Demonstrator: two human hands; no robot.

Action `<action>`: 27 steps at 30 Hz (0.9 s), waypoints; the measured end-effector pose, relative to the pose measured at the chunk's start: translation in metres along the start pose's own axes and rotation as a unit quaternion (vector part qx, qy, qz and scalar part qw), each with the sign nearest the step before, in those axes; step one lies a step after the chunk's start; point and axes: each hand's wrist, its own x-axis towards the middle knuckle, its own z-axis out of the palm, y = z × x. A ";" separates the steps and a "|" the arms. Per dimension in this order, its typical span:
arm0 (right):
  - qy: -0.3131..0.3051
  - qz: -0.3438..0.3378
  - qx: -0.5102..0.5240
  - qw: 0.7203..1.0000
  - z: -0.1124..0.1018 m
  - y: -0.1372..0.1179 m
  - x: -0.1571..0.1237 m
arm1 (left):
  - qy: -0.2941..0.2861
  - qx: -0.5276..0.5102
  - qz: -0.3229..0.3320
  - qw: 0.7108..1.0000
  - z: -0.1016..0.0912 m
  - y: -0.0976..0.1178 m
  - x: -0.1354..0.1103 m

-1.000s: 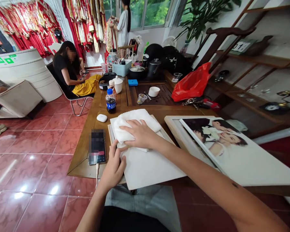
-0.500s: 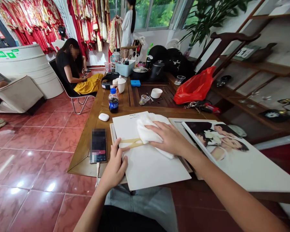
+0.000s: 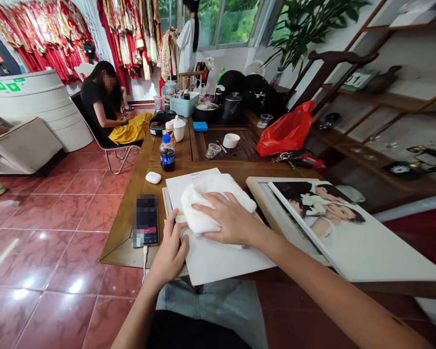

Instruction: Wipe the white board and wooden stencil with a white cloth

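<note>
A folded white cloth (image 3: 203,206) lies bunched on a white board (image 3: 221,264), and my right hand (image 3: 230,218) presses down on it with fingers curled over its top. My left hand (image 3: 172,249) rests at the board's left edge, fingers apart and fingertips touching the surface. Just beyond those fingertips a small bit of a tan strip shows; the cloth covers the rest. Under the board, part of a pale frame edge is visible. To the right, a photo panel of a couple (image 3: 334,218) leans across another light frame (image 3: 263,194).
Left of the board are a phone (image 3: 147,220) with a cable and a white earbud case (image 3: 153,178). Behind stand a cola bottle (image 3: 167,154), a white bowl (image 3: 231,140) and a red plastic bag (image 3: 287,131) by some keys. A seated person (image 3: 101,104) is beyond the table.
My right hand has slid the cloth left and toward me, over most of the tan strip, and the cloth is spread wider. My left hand has stayed at the board's edge.
</note>
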 end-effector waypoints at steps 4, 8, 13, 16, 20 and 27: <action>-0.010 -0.022 0.011 1.000 -0.001 -0.010 0.012 | 0.005 -0.001 -0.003 1.000 -0.001 0.002 0.001; 0.000 -0.013 0.015 1.000 0.000 -0.004 0.006 | 0.003 0.001 -0.002 1.000 -0.001 0.002 0.000; 0.020 0.028 -0.002 0.999 0.002 0.016 -0.018 | 0.007 -0.007 -0.004 1.000 0.000 -0.001 -0.001; 0.032 0.059 -0.018 0.998 0.005 0.023 -0.034 | 0.008 -0.005 -0.003 1.000 0.001 -0.002 -0.001; 0.042 0.036 -0.019 0.998 0.012 0.005 -0.056 | 0.008 -0.004 -0.001 1.000 0.001 -0.001 -0.001; 0.026 -0.018 0.036 0.999 0.018 -0.045 -0.082 | 0.002 -0.001 0.005 1.000 0.001 0.000 0.000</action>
